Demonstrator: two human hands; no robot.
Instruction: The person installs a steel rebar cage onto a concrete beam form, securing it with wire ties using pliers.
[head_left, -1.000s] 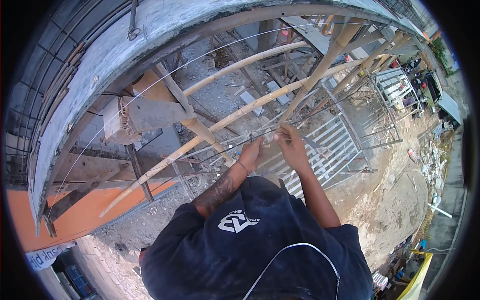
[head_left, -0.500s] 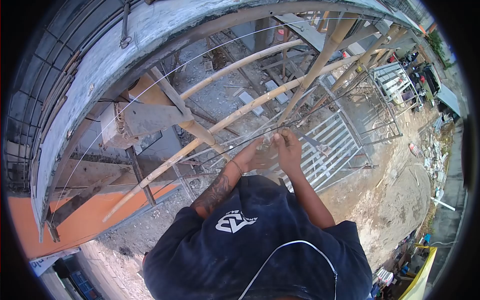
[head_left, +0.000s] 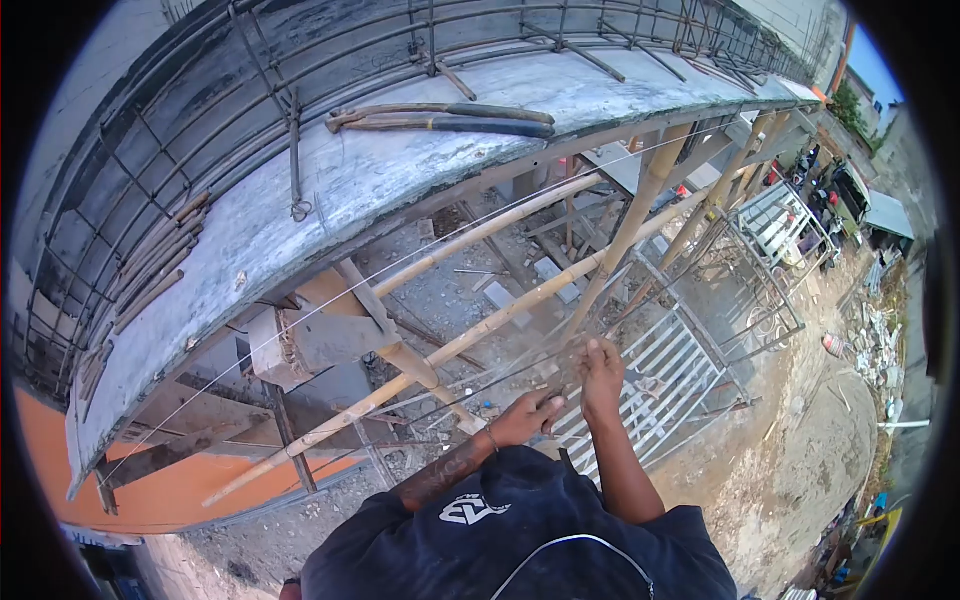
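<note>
My left hand (head_left: pixel 527 417) is in front of my chest, fingers curled and thumb pressed toward the index finger. Higher and to its right, my right hand (head_left: pixel 601 383) is raised with its fingers pinched together. What either hand holds is too small to make out. A thin dark rod (head_left: pixel 500 373) runs slantwise just beyond both hands and passes behind the right fingertips in this view. Below and behind the hands lies a pale slatted metal frame (head_left: pixel 655 375).
A concrete ledge (head_left: pixel 270 225) curves across the top, carrying a two-handled pincer-like tool (head_left: pixel 450 122) and short rods (head_left: pixel 165 250). Rebar (head_left: pixel 350 62) stands behind it. Bamboo poles (head_left: pixel 490 338) and a timber block (head_left: pixel 280 350) lie beyond my hands. A taut white string (head_left: pixel 420 250) runs along the ledge.
My view has tilted up, bringing more of the ledge, the rebar and the pincer-like tool into sight. My hands have moved apart, the left now lower than the right.
</note>
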